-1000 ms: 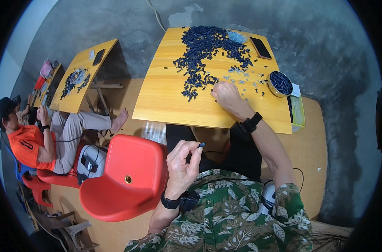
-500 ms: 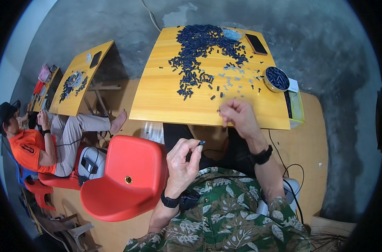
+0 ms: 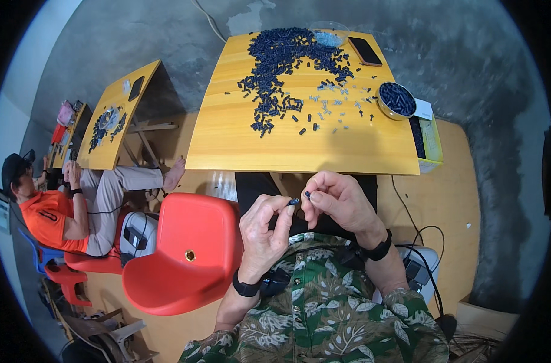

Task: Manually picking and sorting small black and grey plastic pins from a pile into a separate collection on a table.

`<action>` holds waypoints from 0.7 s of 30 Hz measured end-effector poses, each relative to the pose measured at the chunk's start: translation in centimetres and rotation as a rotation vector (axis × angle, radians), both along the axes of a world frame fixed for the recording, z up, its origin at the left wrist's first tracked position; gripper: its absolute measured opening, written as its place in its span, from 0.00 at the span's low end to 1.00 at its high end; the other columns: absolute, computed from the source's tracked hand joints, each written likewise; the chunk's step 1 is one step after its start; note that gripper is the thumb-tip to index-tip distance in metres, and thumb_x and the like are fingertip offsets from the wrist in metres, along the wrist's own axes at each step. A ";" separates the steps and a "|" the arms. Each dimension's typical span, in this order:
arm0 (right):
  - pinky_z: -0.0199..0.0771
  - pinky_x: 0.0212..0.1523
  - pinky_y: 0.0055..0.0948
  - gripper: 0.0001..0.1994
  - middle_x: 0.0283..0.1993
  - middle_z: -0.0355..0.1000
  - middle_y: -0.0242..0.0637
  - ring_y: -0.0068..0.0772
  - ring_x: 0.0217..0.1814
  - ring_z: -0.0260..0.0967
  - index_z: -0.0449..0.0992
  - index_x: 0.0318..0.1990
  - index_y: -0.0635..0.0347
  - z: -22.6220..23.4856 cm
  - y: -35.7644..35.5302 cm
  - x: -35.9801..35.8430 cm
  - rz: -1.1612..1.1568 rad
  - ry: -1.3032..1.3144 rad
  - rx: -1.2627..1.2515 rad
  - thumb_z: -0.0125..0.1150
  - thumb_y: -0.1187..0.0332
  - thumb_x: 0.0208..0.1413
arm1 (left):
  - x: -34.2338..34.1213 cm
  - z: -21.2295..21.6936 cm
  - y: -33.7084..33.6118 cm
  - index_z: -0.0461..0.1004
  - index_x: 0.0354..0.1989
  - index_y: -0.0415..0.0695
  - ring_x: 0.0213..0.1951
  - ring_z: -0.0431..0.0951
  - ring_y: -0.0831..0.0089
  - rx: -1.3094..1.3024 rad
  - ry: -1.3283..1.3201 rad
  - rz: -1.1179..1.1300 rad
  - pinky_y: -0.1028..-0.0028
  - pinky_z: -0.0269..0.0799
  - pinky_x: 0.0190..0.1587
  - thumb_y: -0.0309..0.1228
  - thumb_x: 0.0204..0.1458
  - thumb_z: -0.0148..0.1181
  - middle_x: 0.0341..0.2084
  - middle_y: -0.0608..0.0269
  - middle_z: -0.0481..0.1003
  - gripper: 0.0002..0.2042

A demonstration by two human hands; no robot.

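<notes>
My left hand [image 3: 266,227] pinches a small dark cylindrical piece [image 3: 293,202] between thumb and forefinger, one end sticking out to the right. Just beside it, my right hand [image 3: 342,202] pinches a tiny dark part [image 3: 307,195], a short gap away from that end. Both hands are above my lap, off the near edge of the yellow wooden table [image 3: 227,145]. A large spread of dark cylindrical pieces [image 3: 281,51] covers its far middle. Small clear parts [image 3: 327,104] lie scattered nearer the right side.
A round bowl [image 3: 396,101] of dark pieces stands at the table's right edge, by a yellow box [image 3: 431,142]. A phone [image 3: 365,51] and a clear dish [image 3: 329,39] lie at the back. Left are a red chair [image 3: 181,254] and a seated person in orange [image 3: 60,218].
My right hand has come back from the table's near edge toward my left hand, a tiny dark part in its fingertips. The left hand keeps its hold on the dark piece.
</notes>
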State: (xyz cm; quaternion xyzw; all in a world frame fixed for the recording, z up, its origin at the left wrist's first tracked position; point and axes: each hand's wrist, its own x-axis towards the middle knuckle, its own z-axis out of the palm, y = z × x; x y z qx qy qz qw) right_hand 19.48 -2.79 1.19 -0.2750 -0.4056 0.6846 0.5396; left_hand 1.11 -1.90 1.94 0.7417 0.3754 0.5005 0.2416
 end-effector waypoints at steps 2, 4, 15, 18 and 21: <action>0.78 0.33 0.21 0.07 0.34 0.76 0.35 0.23 0.31 0.75 0.74 0.43 0.67 0.0 -0.2 0.0 -0.023 -0.028 0.032 0.60 0.73 0.62 | -0.1 0.0 -0.1 0.75 0.34 0.37 0.24 0.75 0.68 -0.002 -0.001 0.002 0.72 0.71 0.28 0.17 0.51 0.62 0.24 0.57 0.75 0.04; 0.79 0.34 0.20 0.07 0.34 0.76 0.36 0.23 0.31 0.76 0.75 0.43 0.67 -0.1 -0.4 -0.1 -0.046 -0.058 0.063 0.61 0.74 0.61 | -0.1 0.1 -0.2 0.75 0.34 0.37 0.24 0.75 0.69 -0.027 -0.002 0.000 0.72 0.71 0.28 0.17 0.51 0.62 0.24 0.58 0.75 0.04; 0.77 0.31 0.16 0.06 0.32 0.78 0.35 0.22 0.31 0.77 0.79 0.40 0.67 0.8 -0.6 0.1 -0.174 -0.249 0.148 0.65 0.78 0.56 | -0.4 0.6 -0.4 0.77 0.34 0.37 0.25 0.72 0.73 -0.039 -0.052 0.000 0.76 0.67 0.29 0.18 0.50 0.62 0.24 0.60 0.75 0.04; 0.77 0.32 0.17 0.05 0.32 0.78 0.34 0.21 0.32 0.77 0.79 0.39 0.66 1.2 -0.7 -0.3 -0.193 -0.196 0.132 0.65 0.79 0.55 | -0.4 0.6 -0.4 0.77 0.34 0.37 0.25 0.72 0.73 -0.042 -0.049 -0.005 0.76 0.68 0.29 0.18 0.50 0.63 0.24 0.60 0.75 0.04; 0.77 0.32 0.17 0.05 0.33 0.77 0.34 0.21 0.32 0.76 0.79 0.39 0.67 1.3 -0.5 -0.1 -0.168 -0.237 0.208 0.65 0.80 0.54 | -0.4 0.6 -0.3 0.77 0.34 0.37 0.26 0.73 0.72 -0.033 -0.046 -0.009 0.76 0.68 0.30 0.18 0.50 0.63 0.25 0.60 0.75 0.04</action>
